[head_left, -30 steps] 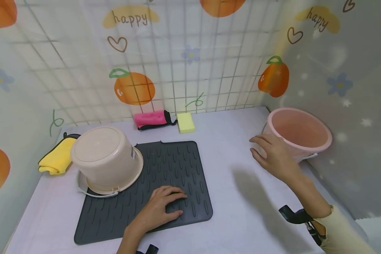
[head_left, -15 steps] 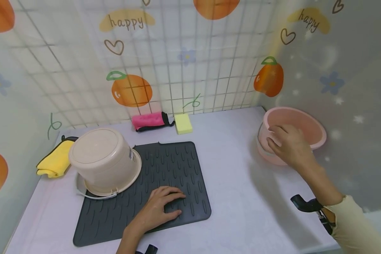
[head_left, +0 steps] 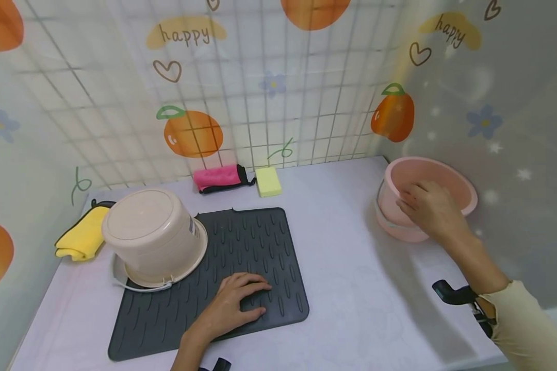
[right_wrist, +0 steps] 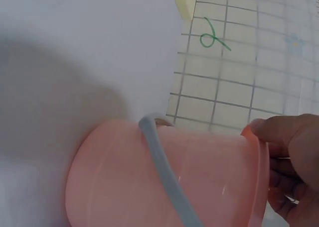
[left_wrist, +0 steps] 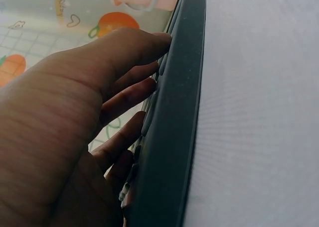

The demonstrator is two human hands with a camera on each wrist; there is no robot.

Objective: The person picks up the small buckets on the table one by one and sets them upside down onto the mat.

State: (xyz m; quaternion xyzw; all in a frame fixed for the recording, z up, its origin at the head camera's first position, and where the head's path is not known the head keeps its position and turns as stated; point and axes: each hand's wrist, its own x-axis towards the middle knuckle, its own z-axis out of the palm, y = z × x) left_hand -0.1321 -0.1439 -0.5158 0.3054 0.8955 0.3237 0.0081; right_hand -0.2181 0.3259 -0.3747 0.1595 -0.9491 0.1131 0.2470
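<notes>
In the head view, my right hand (head_left: 429, 208) is at the front left rim of a pink bucket (head_left: 399, 226) that stands upright. The right wrist view has the thumb (right_wrist: 271, 129) on the bucket's rim and the other fingers curled, partly hidden behind it, so the hand grips the rim. A grey handle (right_wrist: 167, 170) hangs around the bucket's side. My left hand (head_left: 234, 304) rests, fingers loosely spread, on a dark grey ridged mat (head_left: 260, 247). The left wrist view shows its fingertips at the mat's edge, holding nothing.
An upside-down beige bucket (head_left: 148, 237) stands on the mat's left part. Beyond it lies a folded yellow cloth (head_left: 84, 234). At the back are a rolled pink cloth (head_left: 218, 178) and a pale yellow sponge (head_left: 268, 181). A patterned curtain (head_left: 278, 113) surrounds the table.
My right hand has moved from left of the pink bucket to its rim, and its fingers have curled. The left hand stays on the mat.
</notes>
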